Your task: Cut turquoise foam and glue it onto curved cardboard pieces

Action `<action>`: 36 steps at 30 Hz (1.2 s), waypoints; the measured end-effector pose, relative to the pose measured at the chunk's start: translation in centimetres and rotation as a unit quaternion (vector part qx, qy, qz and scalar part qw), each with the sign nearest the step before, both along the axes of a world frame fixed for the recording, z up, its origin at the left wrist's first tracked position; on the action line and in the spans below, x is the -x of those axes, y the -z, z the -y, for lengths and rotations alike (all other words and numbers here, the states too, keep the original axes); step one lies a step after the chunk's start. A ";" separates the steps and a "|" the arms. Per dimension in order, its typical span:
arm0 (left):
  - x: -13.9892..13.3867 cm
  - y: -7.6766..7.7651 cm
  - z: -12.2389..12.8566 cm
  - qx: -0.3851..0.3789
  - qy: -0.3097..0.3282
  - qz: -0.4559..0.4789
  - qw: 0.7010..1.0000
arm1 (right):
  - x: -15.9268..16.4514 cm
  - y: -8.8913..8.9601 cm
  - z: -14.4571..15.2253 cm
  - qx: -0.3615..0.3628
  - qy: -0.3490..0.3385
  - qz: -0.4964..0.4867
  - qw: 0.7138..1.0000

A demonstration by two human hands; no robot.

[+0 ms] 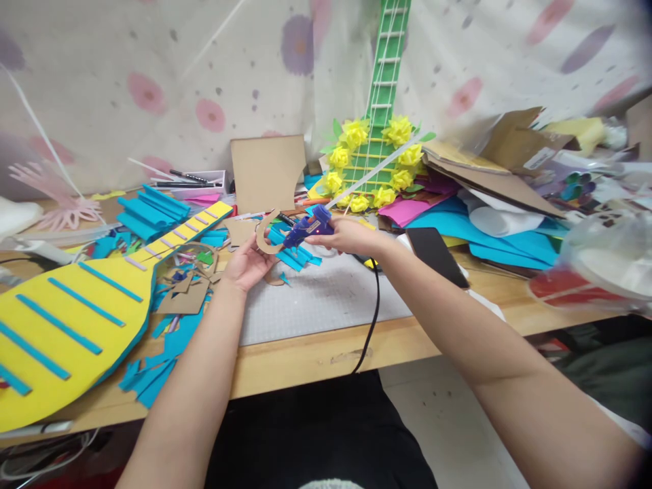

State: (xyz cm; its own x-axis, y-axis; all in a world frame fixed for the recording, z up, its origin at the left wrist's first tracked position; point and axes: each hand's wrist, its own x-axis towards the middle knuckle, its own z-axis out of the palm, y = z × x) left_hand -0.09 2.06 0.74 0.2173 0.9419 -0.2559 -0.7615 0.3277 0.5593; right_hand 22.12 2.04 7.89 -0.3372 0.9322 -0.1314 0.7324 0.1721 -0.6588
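My left hand (249, 263) grips a curved, C-shaped strip of brown cardboard (263, 234) between thumb and fingers. Wrapped in my right hand (351, 236) is a blue hot glue gun (310, 227), its nozzle pointing left at the cardboard strip. Whether the nozzle touches the strip I cannot tell. A long translucent glue stick (379, 168) sticks out of the gun's back, up to the right. The black cord (377, 312) hangs down over the table edge. Beneath both hands lies a grey cutting mat (316, 312) with blue paper scraps (300, 257) on it.
To the left lies a yellow guitar-shaped cutout (76, 326) with blue strips, beside cardboard offcuts (186, 299). A green stringed neck with yellow paper flowers (355, 134) leans at the back. A black phone (435, 257), blue paper sheets (504, 234) and a plastic tub (601, 272) occupy the right.
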 end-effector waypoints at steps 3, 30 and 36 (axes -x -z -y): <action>0.0 0.2 -0.1 -0.001 0.002 -0.002 1.000 | 0.4 0.1 0.0 0.006 -0.005 -0.008 1.000; -0.3 0.6 0.0 0.004 0.023 -0.051 0.998 | 1.6 -0.3 -1.1 -0.040 -0.033 -0.055 0.997; -0.3 0.7 -0.1 -0.007 0.033 -0.052 0.998 | 1.7 -0.1 -1.3 -0.058 -0.027 -0.066 0.996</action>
State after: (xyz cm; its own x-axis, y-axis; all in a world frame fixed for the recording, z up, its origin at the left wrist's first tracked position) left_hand 0.21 2.14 0.01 0.2517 0.9299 -0.2683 -0.6757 0.3673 0.6391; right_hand 20.39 3.36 7.99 -0.3940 0.9188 0.0250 0.6292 0.2894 -0.7214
